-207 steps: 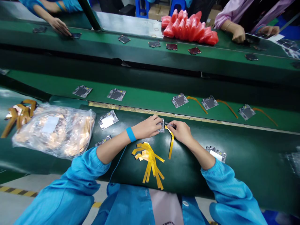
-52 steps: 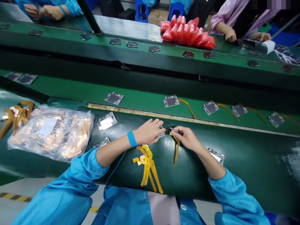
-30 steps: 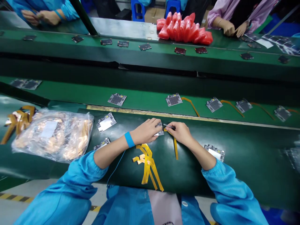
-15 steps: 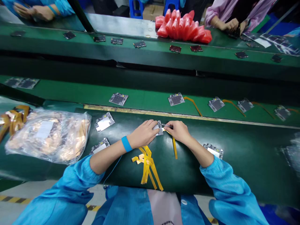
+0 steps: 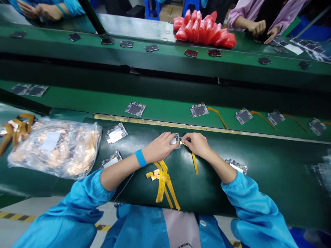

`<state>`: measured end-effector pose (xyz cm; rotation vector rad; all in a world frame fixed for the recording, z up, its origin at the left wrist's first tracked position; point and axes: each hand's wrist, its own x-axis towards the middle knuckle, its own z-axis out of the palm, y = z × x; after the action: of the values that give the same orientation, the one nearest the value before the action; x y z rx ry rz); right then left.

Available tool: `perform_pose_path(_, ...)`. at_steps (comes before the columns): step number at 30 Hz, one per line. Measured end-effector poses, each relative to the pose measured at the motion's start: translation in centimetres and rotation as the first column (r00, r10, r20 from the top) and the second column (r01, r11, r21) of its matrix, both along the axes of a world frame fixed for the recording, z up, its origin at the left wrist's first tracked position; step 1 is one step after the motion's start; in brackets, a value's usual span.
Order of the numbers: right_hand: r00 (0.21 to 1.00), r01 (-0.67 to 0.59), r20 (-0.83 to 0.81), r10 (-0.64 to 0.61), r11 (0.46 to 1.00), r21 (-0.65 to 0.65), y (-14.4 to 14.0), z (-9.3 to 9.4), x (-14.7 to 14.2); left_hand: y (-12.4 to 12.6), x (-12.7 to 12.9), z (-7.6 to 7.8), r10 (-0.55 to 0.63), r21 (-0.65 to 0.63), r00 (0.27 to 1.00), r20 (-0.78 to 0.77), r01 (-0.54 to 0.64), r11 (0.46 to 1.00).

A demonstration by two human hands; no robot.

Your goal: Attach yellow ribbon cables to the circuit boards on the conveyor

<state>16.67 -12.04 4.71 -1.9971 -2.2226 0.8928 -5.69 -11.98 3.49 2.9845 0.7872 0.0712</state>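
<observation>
Small circuit board (image 5: 176, 140) at mid-desk (image 5: 271, 172), pinned under the left hand (image 5: 160, 148), its grip closed on the board. Right hand (image 5: 199, 145) pinches thin tweezers (image 5: 185, 139) at the board's edge, where a yellow flex ribbon (image 5: 193, 162) meets it. Spare ribbons (image 5: 162, 179) lie near. Risk: a slipping tip could bend the ribbon's end.

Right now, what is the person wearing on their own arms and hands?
Both hands are bare. The left hand has a blue wristband with a thin blue cord running off it. The right hand has nothing at the wrist. Loose bright-blue sleeves with gathered cuffs cover both forearms.
</observation>
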Motion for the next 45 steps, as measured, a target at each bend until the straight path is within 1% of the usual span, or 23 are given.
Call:
perform_pose_path(6,1.000,-0.017,0.025,0.017,1.000,0.010,0.0,0.0,-0.1,0.0,0.0,0.0,0.000,-0.013,1.000,0.000,0.000,1.000)
perform_pose_path(12,0.997,-0.049,0.066,0.045,0.997,0.053,-0.4,-0.3,-0.3,0.0,0.1,0.2,-0.005,-0.030,1.000,-0.016,0.005,1.000)
perform_pose_path(16,0.992,-0.108,0.079,0.102,0.991,0.079,-0.5,-0.5,-0.1,0.0,0.3,0.2,-0.011,-0.027,1.000,-0.027,0.011,1.000)
perform_pose_path(23,0.979,-0.205,0.035,0.202,0.968,0.143,-0.8,0.0,0.4,0.1,0.5,0.3,-0.009,-0.004,0.999,-0.042,0.008,1.000)
perform_pose_path(27,0.972,-0.235,0.026,0.233,0.963,0.130,-0.6,-0.4,0.4,0.1,0.5,0.5,-0.013,-0.012,0.999,-0.047,0.013,1.000)
perform_pose_path(31,0.968,-0.248,0.060,0.242,0.962,0.113,-0.3,-0.8,0.7,0.2,0.4,0.6,-0.016,-0.029,0.999,-0.044,0.015,0.999)
perform_pose_path(39,0.935,-0.323,0.182,0.303,0.942,0.093,0.0,0.3,0.5,0.3,0.3,0.5,-0.005,-0.047,0.999,-0.036,0.003,0.999)
perform_pose_path(42,0.951,-0.293,0.131,0.279,0.951,0.098,-0.2,0.0,0.8,0.3,0.1,0.7,-0.003,-0.040,0.998,-0.061,0.000,0.999)
perform_pose_path(43,0.966,-0.254,0.084,0.245,0.960,0.117,-0.4,-0.4,1.1,0.3,0.1,0.9,0.006,-0.037,0.997,-0.072,-0.009,0.999)
perform_pose_path(45,0.992,-0.106,-0.051,0.118,0.977,0.185,-0.7,-1.4,2.0,0.4,0.1,1.3,0.036,-0.042,0.995,-0.092,-0.040,0.998)
